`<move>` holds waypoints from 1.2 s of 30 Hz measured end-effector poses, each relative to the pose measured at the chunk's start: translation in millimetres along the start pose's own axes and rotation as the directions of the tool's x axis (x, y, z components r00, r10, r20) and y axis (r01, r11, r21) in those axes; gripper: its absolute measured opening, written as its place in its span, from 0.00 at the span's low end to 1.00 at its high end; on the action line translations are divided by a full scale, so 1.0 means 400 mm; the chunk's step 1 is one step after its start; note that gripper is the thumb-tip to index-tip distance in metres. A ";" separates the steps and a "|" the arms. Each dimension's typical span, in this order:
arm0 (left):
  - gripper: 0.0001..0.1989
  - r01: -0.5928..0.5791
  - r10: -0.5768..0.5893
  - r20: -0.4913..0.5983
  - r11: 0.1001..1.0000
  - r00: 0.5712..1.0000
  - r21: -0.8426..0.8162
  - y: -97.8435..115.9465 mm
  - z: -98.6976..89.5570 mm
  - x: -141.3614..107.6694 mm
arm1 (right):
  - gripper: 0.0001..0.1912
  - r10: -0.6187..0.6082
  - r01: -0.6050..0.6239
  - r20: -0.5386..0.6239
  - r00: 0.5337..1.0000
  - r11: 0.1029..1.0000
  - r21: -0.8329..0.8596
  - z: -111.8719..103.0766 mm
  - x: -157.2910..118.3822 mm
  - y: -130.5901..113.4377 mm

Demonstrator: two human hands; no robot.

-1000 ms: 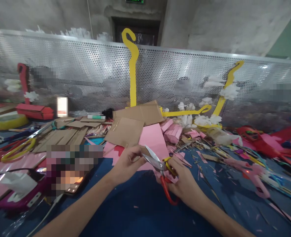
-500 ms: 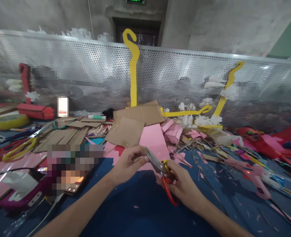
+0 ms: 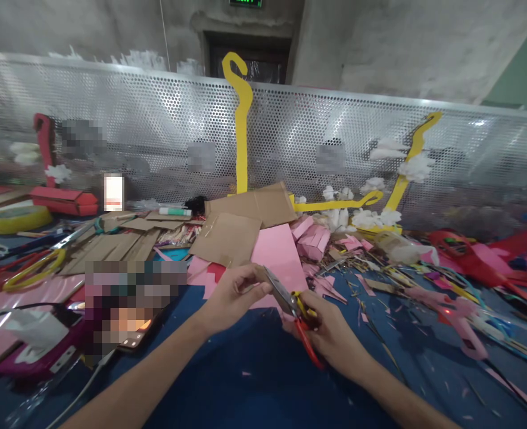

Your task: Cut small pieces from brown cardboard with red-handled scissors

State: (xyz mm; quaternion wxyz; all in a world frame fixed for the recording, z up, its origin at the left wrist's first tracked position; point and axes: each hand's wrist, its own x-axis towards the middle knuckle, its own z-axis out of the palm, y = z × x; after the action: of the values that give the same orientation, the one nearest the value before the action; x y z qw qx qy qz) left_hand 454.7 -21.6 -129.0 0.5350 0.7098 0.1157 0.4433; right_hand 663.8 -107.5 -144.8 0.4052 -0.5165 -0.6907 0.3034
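My right hand (image 3: 334, 330) grips a pair of scissors (image 3: 285, 298) with a yellow and a red handle loop. Their metal blades point up and to the left. At the blade tips, my left hand (image 3: 234, 295) is closed in a pinch, thumb against fingers. Whatever it pinches is mostly hidden; a small brownish bit shows beside the blades. Behind both hands lies a sheet of pink paper (image 3: 278, 253), partly covered by a piece of brown cardboard (image 3: 228, 239).
A yellow hooked cutout (image 3: 242, 143) stands before a perforated metal screen (image 3: 156, 119). To the right are a pink glue gun (image 3: 462, 316) and scattered scraps. A purple power strip (image 3: 44, 357), yellow tape (image 3: 17, 219) and cardboard strips (image 3: 111, 250) lie left on the blue tabletop (image 3: 245, 387).
The scissors have shifted slightly in my right hand, the red loop moving a little up and right. My left hand stays almost in place.
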 end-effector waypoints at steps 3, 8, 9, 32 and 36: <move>0.08 -0.001 0.001 0.010 1.000 1.000 -0.015 0.001 0.001 0.001 | 0.17 -0.003 0.003 -0.013 1.000 1.000 -0.008 -0.001 0.001 -0.001; 0.08 -0.011 0.011 0.004 1.000 1.000 -0.012 0.000 -0.001 0.002 | 0.17 0.012 -0.013 -0.027 1.000 1.000 -0.019 -0.002 0.001 0.009; 0.08 -0.010 0.010 0.003 1.000 1.000 -0.007 -0.001 -0.001 0.001 | 0.16 0.019 -0.019 -0.025 1.000 1.000 -0.018 -0.002 0.002 0.011; 0.15 0.212 -0.232 -0.284 0.972 0.930 -0.101 -0.018 -0.007 0.010 | 0.20 0.138 -0.101 -0.151 0.979 0.969 0.227 -0.023 0.033 0.054; 0.17 0.265 -0.286 -0.324 0.958 0.902 -0.108 -0.018 -0.010 0.014 | 0.21 0.097 -0.060 -0.207 0.973 0.982 0.179 -0.022 0.027 0.060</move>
State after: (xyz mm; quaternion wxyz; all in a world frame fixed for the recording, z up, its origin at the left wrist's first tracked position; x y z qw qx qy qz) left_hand 457.2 -12.4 -132.2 0.5861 0.5833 0.2907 0.4814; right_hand 681.4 -90.2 -158.0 0.5081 -0.5365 -0.5930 0.3199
